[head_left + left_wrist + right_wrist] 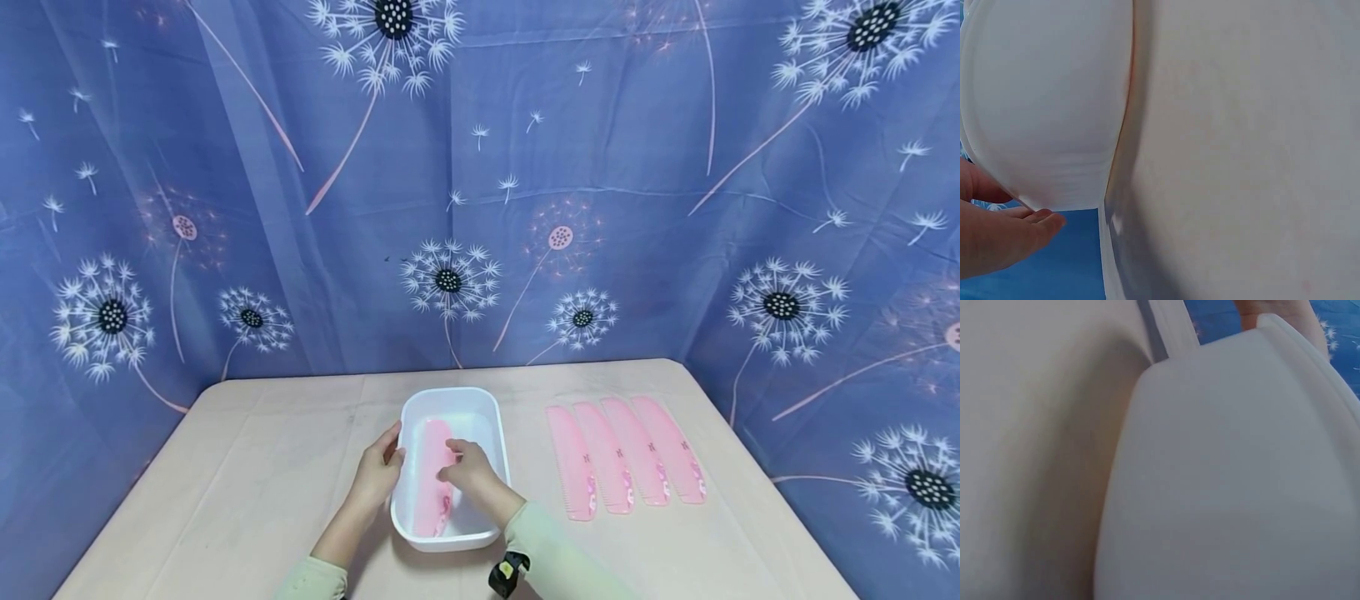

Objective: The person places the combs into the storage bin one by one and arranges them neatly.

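A white plastic box (492, 433) stands on the table, with one pink comb (431, 467) lying lengthwise inside it. My left hand (377, 473) grips the box's left rim between thumb and fingers; the left wrist view shows the thumb (1041, 230) at the box edge. Inside the box, my right hand (474, 477) is over the comb's right side, thumb and forefinger apart. Its fingertips are at the comb, though contact is hard to make out. In the right wrist view, the box wall (1229, 462) hides the fingers.
Several pink combs (651, 450) lie side by side on the table to the right of the box. A pale cloth (262, 467) covers the table. Behind and at the sides hangs a blue dandelion-print curtain (337, 275).
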{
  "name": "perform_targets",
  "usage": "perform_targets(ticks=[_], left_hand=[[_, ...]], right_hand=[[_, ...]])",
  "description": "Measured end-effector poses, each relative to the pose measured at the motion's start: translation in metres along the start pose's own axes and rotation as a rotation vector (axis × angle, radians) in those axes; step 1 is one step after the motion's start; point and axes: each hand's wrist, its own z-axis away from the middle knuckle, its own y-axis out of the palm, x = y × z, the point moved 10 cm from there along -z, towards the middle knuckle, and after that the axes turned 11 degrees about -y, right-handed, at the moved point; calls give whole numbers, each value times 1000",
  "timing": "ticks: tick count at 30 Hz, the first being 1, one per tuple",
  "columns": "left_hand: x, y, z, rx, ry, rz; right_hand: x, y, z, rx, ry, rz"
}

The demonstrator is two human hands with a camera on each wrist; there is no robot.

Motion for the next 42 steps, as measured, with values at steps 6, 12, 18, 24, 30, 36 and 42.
perform_targets(ticks=[6,12,18,24,30,36,42], left_hand=[[2,-1,-1,-4,-17,0],[4,-1,0,-1,-28,2],[4,-1,2,0,-24,14],[3,-2,1,-2,-28,15],[2,-3,2,-6,-17,16],[3,-3,1,-6,-16,22],[3,-2,-2,-6,-30,2]], right_hand=[[2,-4,-1,11,0,-41],[6,-4,-1,52,-6,-69],[15,-5,-1,105,-45,-95],[30,-11,-2,153,-107,-120],[44,-31,-2,129,-158,-166],[53,-62,-3,60,-229,-198],[48,-100,-4,-56,-264,-223]])
